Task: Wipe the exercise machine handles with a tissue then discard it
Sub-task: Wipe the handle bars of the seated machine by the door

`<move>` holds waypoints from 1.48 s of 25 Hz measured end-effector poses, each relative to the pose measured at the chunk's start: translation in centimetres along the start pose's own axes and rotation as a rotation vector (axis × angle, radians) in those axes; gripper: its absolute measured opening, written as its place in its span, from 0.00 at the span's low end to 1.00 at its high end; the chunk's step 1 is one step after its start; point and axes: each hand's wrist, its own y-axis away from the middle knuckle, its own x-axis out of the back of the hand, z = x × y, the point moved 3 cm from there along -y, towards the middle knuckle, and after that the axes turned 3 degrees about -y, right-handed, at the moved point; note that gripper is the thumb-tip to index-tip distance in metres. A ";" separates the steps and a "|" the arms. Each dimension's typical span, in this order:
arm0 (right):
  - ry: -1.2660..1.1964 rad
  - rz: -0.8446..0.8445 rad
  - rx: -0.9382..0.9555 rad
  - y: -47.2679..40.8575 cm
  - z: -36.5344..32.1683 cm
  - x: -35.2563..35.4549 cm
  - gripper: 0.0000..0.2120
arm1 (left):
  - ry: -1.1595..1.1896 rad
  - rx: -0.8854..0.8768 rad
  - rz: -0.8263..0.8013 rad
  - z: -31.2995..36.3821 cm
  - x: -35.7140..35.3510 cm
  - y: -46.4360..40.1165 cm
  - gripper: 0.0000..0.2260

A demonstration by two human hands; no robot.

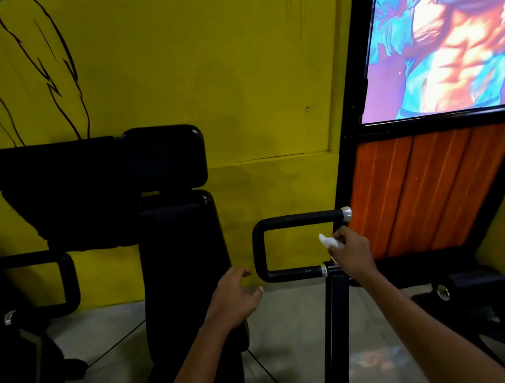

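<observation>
We hold the crumpled white tissue [328,240] pinched in the curled fingers of our right hand [350,250], inside the open end of the right handle [297,246], a black loop lying on its side. Its two long bars run left to right: the upper bar lies just above and far of the tissue, the lower bar just below and nearer us, so either takes only a short reach and then a sweep leftward. Our left hand [238,299] hovers loosely open, holding nothing, just left of the loop's closed bend. The left handle [48,282], far to the left, looks like a later job.
</observation>
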 end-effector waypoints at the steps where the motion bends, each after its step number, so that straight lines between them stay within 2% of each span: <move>1: -0.010 0.015 -0.012 -0.5 0.3 0.0 0.11 | -0.003 -0.007 0.006 -0.1 -0.2 -0.3 0.19; 8: 0.036 0.047 -0.059 -4.2 3.5 0.1 0.02 | -0.013 0.017 0.028 -1.0 -2.5 -2.5 0.19; 12: 0.113 0.077 -0.038 -6.0 5.1 0.4 0.02 | 0.013 0.044 0.018 -1.1 -4.1 -3.4 0.22; 17: 0.247 0.137 0.036 -8.0 5.1 0.2 0.03 | -0.036 -0.029 0.052 -1.6 -5.5 -5.3 0.25; 22: 0.303 0.120 0.195 -10.9 4.4 -0.6 0.04 | -0.099 -0.208 -0.079 -1.9 -9.0 -7.3 0.28; 26: 0.338 0.142 0.192 -12.0 5.2 -0.9 0.06 | -0.146 -0.270 -0.173 -2.7 -13.2 -8.2 0.29; 30: 0.398 0.137 0.203 -12.5 6.2 -1.2 0.08 | -0.305 -0.396 -0.126 -3.6 -15.0 -8.0 0.26; 32: 0.400 0.155 0.204 -12.4 6.6 -1.2 0.09 | -0.367 -0.433 -0.048 -4.0 -14.0 -8.0 0.29; 35: 0.387 0.193 0.188 -12.7 6.6 -1.4 0.10 | -0.385 -0.388 0.067 -4.7 -11.2 -9.3 0.34; 37: 0.390 0.196 0.172 -12.7 6.4 -2.0 0.10 | -0.392 -0.343 0.064 -5.3 -10.2 -10.6 0.37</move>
